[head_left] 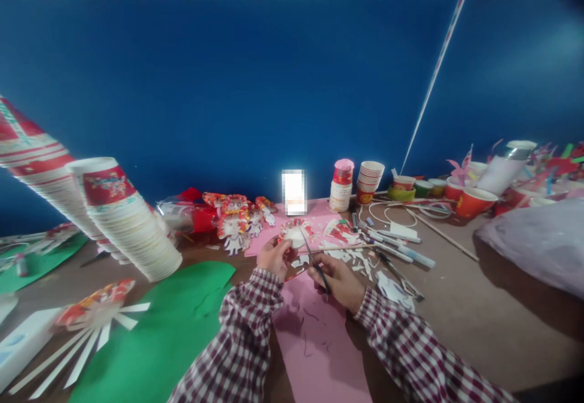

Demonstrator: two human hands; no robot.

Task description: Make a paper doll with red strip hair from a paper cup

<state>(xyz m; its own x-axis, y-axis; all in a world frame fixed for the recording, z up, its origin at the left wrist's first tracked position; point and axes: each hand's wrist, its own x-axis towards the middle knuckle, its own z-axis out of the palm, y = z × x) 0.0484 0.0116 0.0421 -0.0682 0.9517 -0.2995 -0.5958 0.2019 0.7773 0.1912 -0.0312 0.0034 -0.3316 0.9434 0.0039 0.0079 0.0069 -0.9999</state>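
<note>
My left hand (pixel 274 256) is closed on a cut-open paper cup (pixel 295 233), white inside with a red printed rim fanned out into strips. My right hand (pixel 336 281) grips a pair of scissors (pixel 312 261), whose blades point up-left into the cup's rim. Both hands work over a pink paper sheet (pixel 319 342) on the brown table. White and red paper scraps (pixel 360 263) lie just right of the cup. Both sleeves are red and white plaid.
Tall leaning stacks of paper cups (pixel 123 220) stand at left beside a green sheet (pixel 159 342) and a cut cup with long strips (pixel 95 315). Markers (pixel 401 251), cup stacks (pixel 360 184), bowls (pixel 474 201) and a plastic bag (pixel 538 239) fill the right. A blue wall (pixel 255 87) backs the table.
</note>
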